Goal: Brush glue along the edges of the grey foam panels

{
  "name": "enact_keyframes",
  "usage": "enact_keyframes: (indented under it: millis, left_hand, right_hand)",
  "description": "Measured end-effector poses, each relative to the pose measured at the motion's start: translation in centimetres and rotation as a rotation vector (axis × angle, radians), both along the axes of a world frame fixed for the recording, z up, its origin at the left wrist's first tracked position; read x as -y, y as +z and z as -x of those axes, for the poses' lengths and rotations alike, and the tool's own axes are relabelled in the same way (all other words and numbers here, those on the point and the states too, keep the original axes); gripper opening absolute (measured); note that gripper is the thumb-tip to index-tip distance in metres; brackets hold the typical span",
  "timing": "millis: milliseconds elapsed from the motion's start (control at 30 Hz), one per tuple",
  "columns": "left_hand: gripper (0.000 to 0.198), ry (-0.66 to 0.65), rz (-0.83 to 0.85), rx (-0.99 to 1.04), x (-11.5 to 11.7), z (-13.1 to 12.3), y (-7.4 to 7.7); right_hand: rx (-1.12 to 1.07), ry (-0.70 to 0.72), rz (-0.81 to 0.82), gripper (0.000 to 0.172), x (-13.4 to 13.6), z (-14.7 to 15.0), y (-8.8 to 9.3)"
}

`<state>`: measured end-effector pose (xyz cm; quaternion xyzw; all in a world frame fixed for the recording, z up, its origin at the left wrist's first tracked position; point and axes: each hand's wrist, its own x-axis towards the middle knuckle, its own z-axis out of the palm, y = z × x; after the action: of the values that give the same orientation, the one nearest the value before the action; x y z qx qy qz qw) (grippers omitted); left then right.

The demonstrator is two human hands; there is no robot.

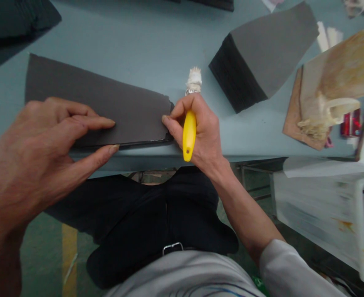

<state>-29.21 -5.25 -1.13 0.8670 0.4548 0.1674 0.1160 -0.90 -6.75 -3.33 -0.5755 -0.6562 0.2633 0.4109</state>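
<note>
A dark grey tapered sheet (123, 103), perhaps the top of a thin stack, lies along the table's front edge. My left hand (46, 140) rests over its left part, fingers stretched out on top and the thumb apart at the near edge. In my right hand (200, 128) is a brush with a yellow handle (189, 134). Its pale bristles (195, 76) point away from me, toward the back of the table. The thumb and fingertips of that same hand touch the sheet's narrow right end. A black, shiny line runs along the sheet's near edge.
A thick stack of similar grey pieces (271, 49) stands behind on the right. Beyond it, a glue-stained container (339, 66) sits on a brown board (290, 119). A dark pile (17, 20) occupies the far left corner. A white plastic bin (318, 206) is below the table at right.
</note>
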Motion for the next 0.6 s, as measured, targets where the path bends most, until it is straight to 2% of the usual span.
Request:
enact_keyframes:
  millis: [300,600]
  left_hand:
    - [0.05,0.0,0.007,0.03,0.0,-0.26,-0.07]
    - [0.047,0.0,0.008,0.022,0.17,-0.25,0.15]
  right_hand:
    - [-0.027,0.021,-0.001,0.019,-0.1,-0.22,-0.48]
    - [0.02,0.044,-0.026,0.019,-0.07,-0.1,0.28]
